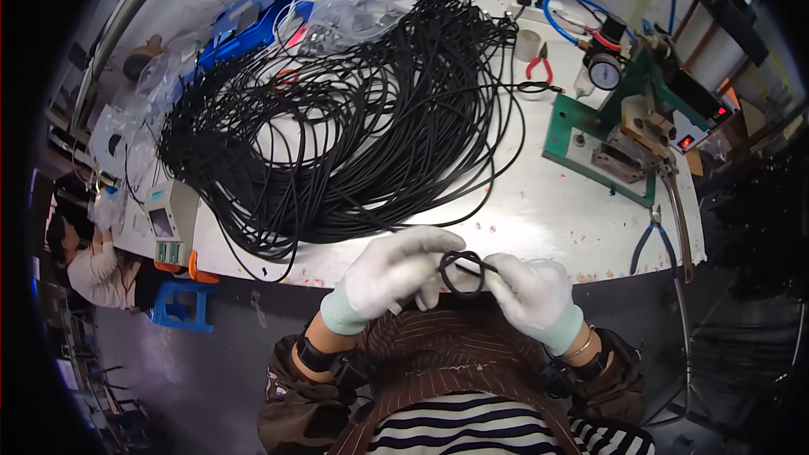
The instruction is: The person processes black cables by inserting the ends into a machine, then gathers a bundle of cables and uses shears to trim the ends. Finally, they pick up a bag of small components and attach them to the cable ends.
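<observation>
Nearest, a small loop of black cable [444,274] is held in front of the body, between two gloved hands. By the right hand [533,291], its side is gripped between thumb and curled fingers. The left hand [389,275] is placed at the opposite side, its forefinger stretched over the top of the loop and its other fingers bent; whether the loop is pinched there cannot be told. Both hands are covered by white gloves with pale green cuffs.

Just beyond the hands, the near edge of a white table [539,232] is seen, dotted with small reddish marks. To the right of the right hand, pliers with blue handles [643,246] are laid near that edge. Well to the left of the left hand, a pale box-shaped device with a screen [171,212] is set, and past the table edge a blue stool [179,303] is stood on the floor.

Ahead of the left hand, much of the table is covered by a large heap of black cables [396,139]. Ahead and to the right of the right hand, a green metal fixture [573,128] is placed, with a round pressure gauge [603,73] behind it. Farther ahead of the right hand, red-handled pliers [539,67] are laid beside a pale cylinder [527,45]. Beyond the heap, clear plastic bags [354,13] are piled on and beside a blue bin [274,17].
</observation>
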`<act>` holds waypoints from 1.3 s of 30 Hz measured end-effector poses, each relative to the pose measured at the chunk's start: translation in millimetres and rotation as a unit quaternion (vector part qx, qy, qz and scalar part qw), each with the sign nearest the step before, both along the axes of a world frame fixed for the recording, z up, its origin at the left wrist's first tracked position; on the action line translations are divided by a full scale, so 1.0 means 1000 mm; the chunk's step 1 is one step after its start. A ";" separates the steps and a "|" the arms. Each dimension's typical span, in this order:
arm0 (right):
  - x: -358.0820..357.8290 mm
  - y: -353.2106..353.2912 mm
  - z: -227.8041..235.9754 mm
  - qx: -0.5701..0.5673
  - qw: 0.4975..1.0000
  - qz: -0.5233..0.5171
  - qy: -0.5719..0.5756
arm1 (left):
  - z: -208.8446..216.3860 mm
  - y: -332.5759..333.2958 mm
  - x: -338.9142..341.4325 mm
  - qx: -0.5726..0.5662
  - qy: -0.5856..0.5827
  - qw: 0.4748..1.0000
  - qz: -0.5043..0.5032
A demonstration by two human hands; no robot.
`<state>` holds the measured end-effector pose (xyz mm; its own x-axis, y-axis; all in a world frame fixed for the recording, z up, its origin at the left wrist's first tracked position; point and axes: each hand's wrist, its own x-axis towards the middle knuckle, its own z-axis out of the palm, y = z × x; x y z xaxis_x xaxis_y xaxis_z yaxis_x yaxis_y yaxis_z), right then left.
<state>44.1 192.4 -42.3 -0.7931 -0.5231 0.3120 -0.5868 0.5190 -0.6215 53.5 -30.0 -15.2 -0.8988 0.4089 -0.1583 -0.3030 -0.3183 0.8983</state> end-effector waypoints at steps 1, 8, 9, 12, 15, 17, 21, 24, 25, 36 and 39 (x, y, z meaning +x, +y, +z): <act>0.001 -0.001 0.002 0.008 1.000 0.004 0.005 | 0.004 0.001 0.004 -0.061 0.014 0.998 -0.017; 0.004 0.001 0.010 -0.243 0.907 0.109 -0.326 | 0.004 0.001 0.008 -0.221 0.362 0.905 -0.036; 0.003 0.000 0.017 -0.253 0.877 0.075 -0.402 | 0.005 0.005 0.009 -0.227 0.376 0.898 -0.040; 0.003 -0.001 0.026 -0.264 0.796 0.002 -0.544 | 0.012 0.019 0.011 -0.261 0.363 0.895 -0.009; 0.006 0.000 0.019 -0.220 0.951 0.076 -0.206 | 0.013 0.026 0.011 -0.314 0.306 0.897 0.056; 0.005 0.003 0.022 -0.202 0.964 0.077 -0.155 | 0.007 0.026 0.005 -0.352 0.425 0.830 0.076; 0.007 0.005 0.011 -0.236 0.970 0.045 -0.040 | 0.001 0.028 0.002 -0.334 0.430 0.835 0.083; 0.012 0.006 -0.001 -0.368 0.929 -0.023 -0.023 | -0.002 0.036 0.001 -0.272 0.324 0.898 0.119; 0.012 0.005 -0.002 -0.433 0.898 -0.031 -0.073 | -0.004 0.041 -0.001 -0.226 0.242 0.931 0.154; -0.009 0.029 0.005 -0.601 0.793 -0.097 0.009 | -0.019 0.060 -0.004 -0.255 0.357 0.894 0.097; -0.013 0.058 0.007 -0.417 0.892 -0.151 -0.092 | -0.030 0.064 -0.004 -0.302 0.476 0.826 -0.002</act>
<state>30.8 250.9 -35.4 -0.9364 0.0749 0.3428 -0.3469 -0.0510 -0.9365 49.4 33.8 -45.1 -0.7325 0.5168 0.4431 0.6322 0.2749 0.7244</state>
